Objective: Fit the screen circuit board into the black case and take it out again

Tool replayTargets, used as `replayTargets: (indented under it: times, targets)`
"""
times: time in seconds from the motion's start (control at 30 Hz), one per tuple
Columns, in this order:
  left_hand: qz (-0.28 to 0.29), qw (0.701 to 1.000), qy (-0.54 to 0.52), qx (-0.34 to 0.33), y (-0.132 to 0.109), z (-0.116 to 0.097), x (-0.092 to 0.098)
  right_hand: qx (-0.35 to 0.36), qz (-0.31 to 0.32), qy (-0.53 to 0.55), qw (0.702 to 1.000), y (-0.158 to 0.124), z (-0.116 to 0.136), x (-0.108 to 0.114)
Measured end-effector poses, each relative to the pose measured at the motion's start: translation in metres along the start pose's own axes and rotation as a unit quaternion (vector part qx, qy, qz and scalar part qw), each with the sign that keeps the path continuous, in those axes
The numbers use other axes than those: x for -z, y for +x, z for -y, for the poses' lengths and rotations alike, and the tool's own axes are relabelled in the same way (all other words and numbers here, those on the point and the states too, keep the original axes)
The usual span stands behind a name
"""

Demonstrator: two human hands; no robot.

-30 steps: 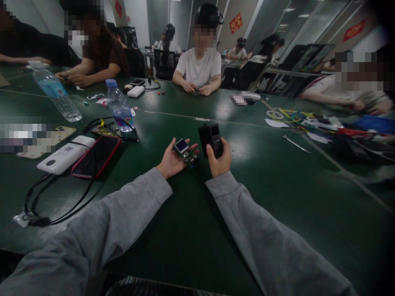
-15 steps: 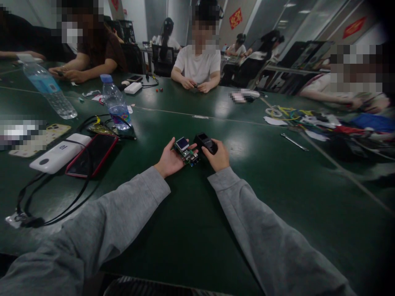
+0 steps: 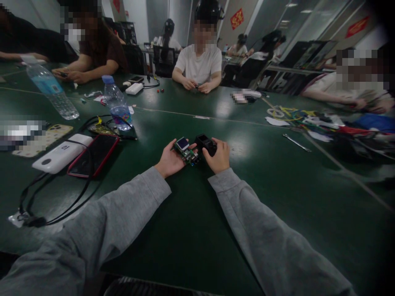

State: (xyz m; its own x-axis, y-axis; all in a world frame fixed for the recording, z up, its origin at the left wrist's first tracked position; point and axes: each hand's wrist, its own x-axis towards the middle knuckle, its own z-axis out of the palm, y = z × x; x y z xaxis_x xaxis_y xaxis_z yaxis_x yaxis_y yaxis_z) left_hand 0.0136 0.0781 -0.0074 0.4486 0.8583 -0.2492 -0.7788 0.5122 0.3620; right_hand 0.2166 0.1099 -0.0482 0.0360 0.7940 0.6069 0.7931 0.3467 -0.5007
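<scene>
On the palm and fingers of my left hand rests a green circuit board with a small square screen facing up. The thumb lies along the board's left edge. Just to the right, my right hand grips a black plastic casing with a rectangular window in its top face. My thumb is on its near side and the fingers curl around its right side. Board and casing are close together over the green table; whether they touch I cannot tell.
To the left lie a red-edged phone, a white power bank and a black cable loop. Two bottles, one blue-capped, stand behind them. A wrench and tangled wires lie right. A person in a white shirt sits opposite.
The view has shifted very slightly. Both hands keep their hold on the board and the casing, with barely any movement of the right fingers.
</scene>
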Motion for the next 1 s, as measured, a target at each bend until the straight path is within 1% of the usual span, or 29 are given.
replayTargets:
  times: [0.1, 0.27, 0.53, 0.6, 0.73, 0.8, 0.9, 1.0]
  targets:
    - [-0.004, 1.000, 0.005, -0.016, 0.002, -0.007, 0.003, 0.006, 0.013, -0.001, 1.000, -0.001, -0.001, -0.001]
    - [-0.020, 0.999, 0.006, -0.045, 0.004, -0.017, 0.007, -0.003, 0.017, 0.015, 1.000, -0.001, -0.003, -0.002]
    - [-0.011, 0.999, 0.001, -0.037, 0.004, -0.015, 0.007, 0.010, 0.045, 0.022, 0.999, -0.002, -0.003, -0.004]
    - [-0.013, 0.999, -0.003, -0.039, 0.004, -0.015, 0.006, 0.012, 0.035, 0.028, 0.999, -0.001, -0.001, -0.001]
    - [-0.016, 0.999, -0.003, -0.043, 0.004, -0.014, 0.005, 0.027, -0.042, 0.066, 0.997, -0.002, 0.016, 0.008]
    - [-0.006, 0.999, 0.003, -0.044, 0.005, -0.013, 0.006, 0.041, -0.061, 0.093, 0.993, -0.007, 0.030, 0.012]
    - [0.000, 0.999, 0.011, -0.036, 0.005, -0.012, 0.007, 0.066, -0.044, 0.125, 0.989, -0.016, 0.054, 0.015]
    - [-0.017, 1.000, 0.016, -0.020, 0.005, -0.012, 0.006, 0.092, -0.001, 0.138, 0.986, -0.023, 0.069, 0.014]
